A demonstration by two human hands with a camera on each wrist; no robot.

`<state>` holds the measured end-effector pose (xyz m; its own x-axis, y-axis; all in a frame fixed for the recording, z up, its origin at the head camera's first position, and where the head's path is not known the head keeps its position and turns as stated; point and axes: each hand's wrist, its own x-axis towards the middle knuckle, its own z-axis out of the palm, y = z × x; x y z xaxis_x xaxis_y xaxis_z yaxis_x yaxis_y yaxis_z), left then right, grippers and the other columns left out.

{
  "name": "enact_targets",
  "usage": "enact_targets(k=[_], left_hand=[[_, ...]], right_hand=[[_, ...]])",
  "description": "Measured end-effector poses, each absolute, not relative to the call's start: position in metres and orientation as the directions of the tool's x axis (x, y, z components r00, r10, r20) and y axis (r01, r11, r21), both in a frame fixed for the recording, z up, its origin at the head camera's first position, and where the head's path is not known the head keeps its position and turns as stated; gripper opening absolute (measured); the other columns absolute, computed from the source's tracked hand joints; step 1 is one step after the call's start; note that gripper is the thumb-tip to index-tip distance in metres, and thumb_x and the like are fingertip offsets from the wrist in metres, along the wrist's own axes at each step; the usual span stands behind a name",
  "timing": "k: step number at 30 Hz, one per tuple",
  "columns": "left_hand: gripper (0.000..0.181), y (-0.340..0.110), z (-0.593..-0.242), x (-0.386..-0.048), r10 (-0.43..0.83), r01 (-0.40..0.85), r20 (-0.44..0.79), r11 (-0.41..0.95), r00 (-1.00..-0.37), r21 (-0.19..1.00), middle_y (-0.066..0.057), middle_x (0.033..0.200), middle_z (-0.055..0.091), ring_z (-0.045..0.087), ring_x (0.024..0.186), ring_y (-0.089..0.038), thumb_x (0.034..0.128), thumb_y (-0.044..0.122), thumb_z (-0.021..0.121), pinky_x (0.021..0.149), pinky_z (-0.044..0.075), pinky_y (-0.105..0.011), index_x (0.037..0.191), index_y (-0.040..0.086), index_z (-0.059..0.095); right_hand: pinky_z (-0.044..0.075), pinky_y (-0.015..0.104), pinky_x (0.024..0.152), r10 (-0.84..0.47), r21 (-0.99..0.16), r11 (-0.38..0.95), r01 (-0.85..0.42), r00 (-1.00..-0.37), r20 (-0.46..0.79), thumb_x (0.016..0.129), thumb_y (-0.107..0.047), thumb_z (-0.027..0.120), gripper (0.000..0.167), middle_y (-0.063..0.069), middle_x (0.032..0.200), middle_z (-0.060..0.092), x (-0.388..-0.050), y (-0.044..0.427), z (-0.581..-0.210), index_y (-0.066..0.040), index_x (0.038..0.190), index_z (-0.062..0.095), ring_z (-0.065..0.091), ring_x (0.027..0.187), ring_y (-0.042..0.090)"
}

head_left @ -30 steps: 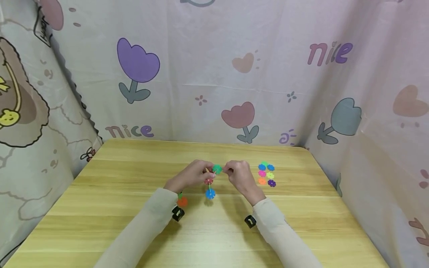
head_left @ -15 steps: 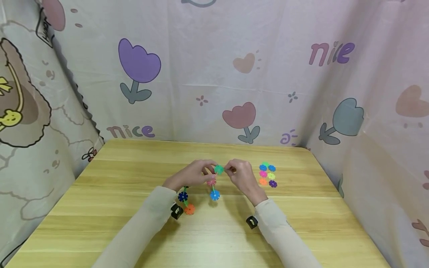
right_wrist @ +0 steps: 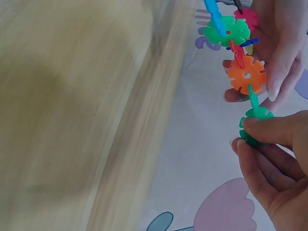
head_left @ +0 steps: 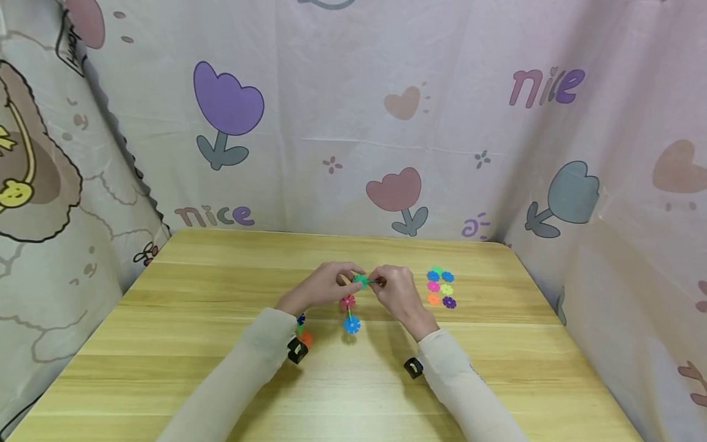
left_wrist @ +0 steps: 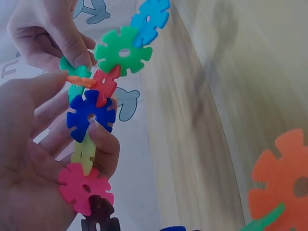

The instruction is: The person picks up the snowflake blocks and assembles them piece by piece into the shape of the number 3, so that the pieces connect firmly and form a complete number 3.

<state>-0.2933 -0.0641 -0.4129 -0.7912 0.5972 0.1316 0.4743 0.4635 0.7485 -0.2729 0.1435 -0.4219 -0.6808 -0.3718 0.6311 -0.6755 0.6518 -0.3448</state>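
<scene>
Linked notched discs run through the left hand [head_left: 324, 286], whose thumb and fingers hold them around a dark blue disc [left_wrist: 78, 121] in the left wrist view. Yellow [left_wrist: 84, 153], pink [left_wrist: 77, 186] and dark brown [left_wrist: 100, 222] discs continue below it; red [left_wrist: 106, 86], green [left_wrist: 114, 54] and light blue [left_wrist: 154, 25] ones rise above. The right hand [head_left: 399, 297] pinches a green disc [right_wrist: 260, 113] at the chain's end; another green piece [right_wrist: 253, 97] joins it to an orange disc [right_wrist: 239, 81]. In the head view the light blue disc [head_left: 351, 325] hangs lowest between the hands.
Several loose discs, among them a pink one [head_left: 433, 286] and a purple one [head_left: 450, 302], lie right of the right hand on the wooden table [head_left: 221, 380]. An orange disc [head_left: 306, 338] shows beside the left wrist. A patterned cloth [head_left: 309, 80] stands behind the table.
The left hand has shifted slightly right. The dark blue and orange discs near its wrist, swinging into fuller view half a second ago, are partly behind the sleeve and wrist camera again.
</scene>
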Motion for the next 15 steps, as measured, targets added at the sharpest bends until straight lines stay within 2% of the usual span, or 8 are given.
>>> enact_targets(k=[9, 15], left_hand=[[0.035, -0.063, -0.414, -0.292, 0.577, 0.47, 0.145, 0.467, -0.804, 0.749, -0.015, 0.112, 0.074, 0.074, 0.081, -0.016, 0.0994, 0.019, 0.07, 0.078, 0.064, -0.032, 0.132, 0.008, 0.068], [0.035, -0.064, -0.416, -0.291, 0.539, 0.439, 0.139, 0.482, -0.831, 0.758, -0.013, 0.106, 0.073, 0.069, 0.067, -0.011, 0.0989, 0.019, 0.071, 0.069, 0.061, -0.026, 0.132, 0.009, 0.067]], right_hand=[[0.063, 0.029, 0.064, -0.373, -0.364, 0.633, -0.684, -0.681, 0.63, 0.078, 0.012, 0.081, 0.011, 0.016, 0.081, 0.078, -0.274, 0.149, -0.421, 0.002, 0.083, 0.078, 0.075, 0.068, 0.022], [0.064, 0.03, 0.068, -0.361, -0.432, 0.631, -0.644, -0.737, 0.572, 0.081, 0.011, 0.08, 0.011, 0.016, 0.085, 0.079, -0.275, 0.156, -0.418, 0.003, 0.087, 0.077, 0.076, 0.072, 0.023]])
